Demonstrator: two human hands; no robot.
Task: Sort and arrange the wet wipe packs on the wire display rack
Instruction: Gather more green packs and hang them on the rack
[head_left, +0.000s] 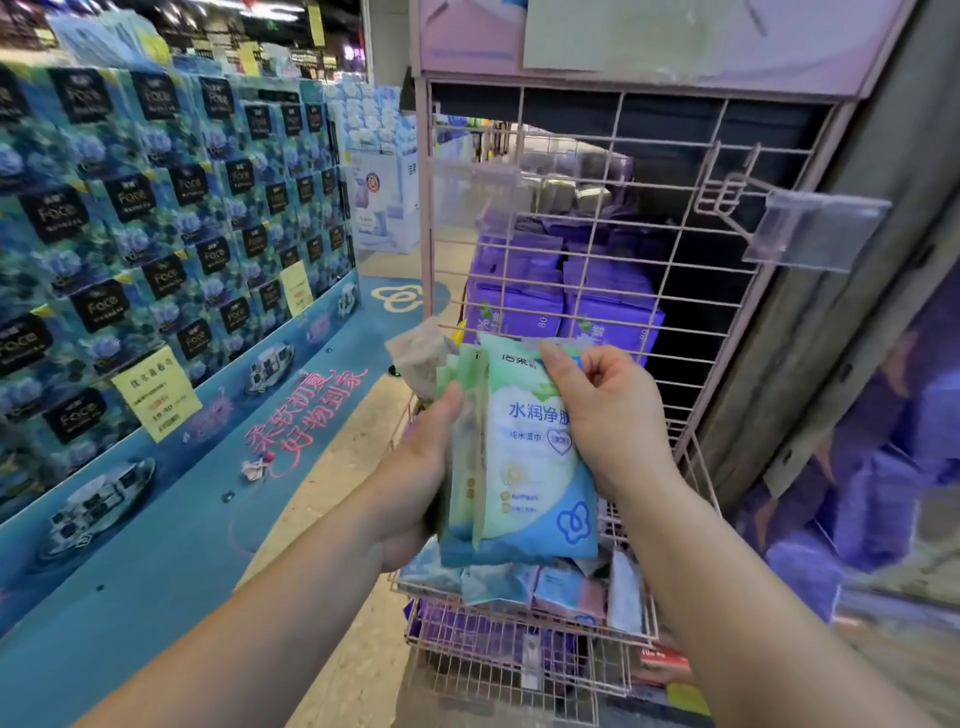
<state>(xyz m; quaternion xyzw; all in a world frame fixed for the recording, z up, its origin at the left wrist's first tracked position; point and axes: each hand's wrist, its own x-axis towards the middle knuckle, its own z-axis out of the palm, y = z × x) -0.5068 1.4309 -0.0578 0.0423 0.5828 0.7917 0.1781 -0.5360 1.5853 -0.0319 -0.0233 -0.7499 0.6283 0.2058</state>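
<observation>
My left hand (415, 467) grips a stack of green and blue wet wipe packs (467, 447) from the left side, held upright in front of the pink wire display rack (587, 249). My right hand (608, 415) pinches the top right of the front pack (535, 467), which is green on top and blue at the bottom. Below the hands, a wire basket (524, 623) on the rack holds several more packs (561, 587) lying loosely. Purple packs (561, 306) show through the grid behind the rack.
Two hooks with clear plastic price holders (815, 228) stick out from the rack at upper left and right. A tall stack of blue tissue boxes (156, 234) on a blue base stands to the left. A grey pillar (831, 312) borders the rack on the right.
</observation>
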